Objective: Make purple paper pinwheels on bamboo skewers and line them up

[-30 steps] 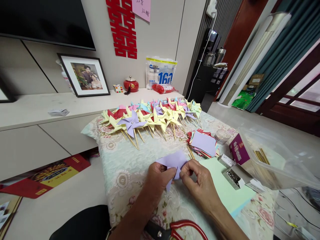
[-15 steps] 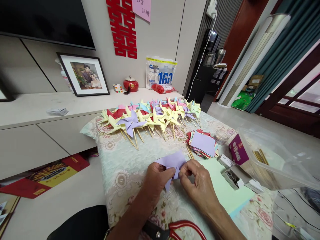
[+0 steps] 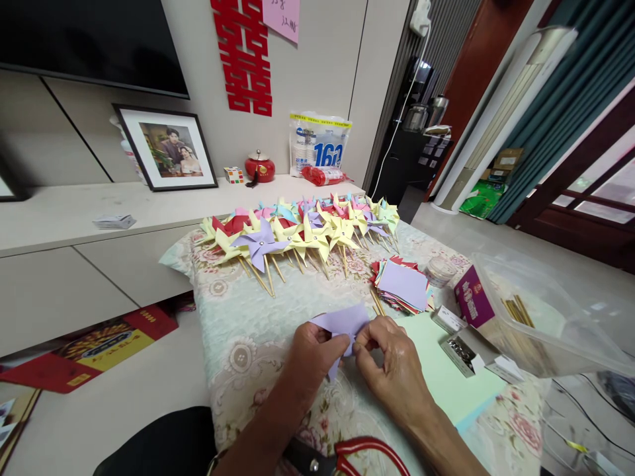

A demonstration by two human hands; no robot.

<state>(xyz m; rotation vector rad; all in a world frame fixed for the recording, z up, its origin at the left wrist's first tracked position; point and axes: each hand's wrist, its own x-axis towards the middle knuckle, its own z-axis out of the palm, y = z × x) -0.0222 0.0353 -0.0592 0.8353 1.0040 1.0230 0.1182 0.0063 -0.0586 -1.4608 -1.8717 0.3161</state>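
Between my two hands is a purple paper piece (image 3: 342,322), cut and partly folded into a pinwheel shape. My left hand (image 3: 317,350) pinches it from the left, thumb pressed near its middle. From the right, the fingertips of my right hand (image 3: 389,354) are closed on its right edge by the centre; whether a small pin is in them is hidden. Beyond the hands stand many finished pinwheels (image 3: 315,241) on sticks. A stack of coloured paper squares (image 3: 403,284), purple on top, lies to the right. Red-handled pliers or cutters (image 3: 347,456) rest near my forearms.
Right of my hands are pale green sheets (image 3: 429,357), a small open box of metal pins (image 3: 461,350) and a clear plastic bin (image 3: 540,324) with sticks. A round clear container (image 3: 440,271) stands behind. A white cabinet (image 3: 149,228) runs along the wall.
The small folded flap near the middle of the purple paper is now pressed flatter under my left thumb. Both hands have barely shifted.
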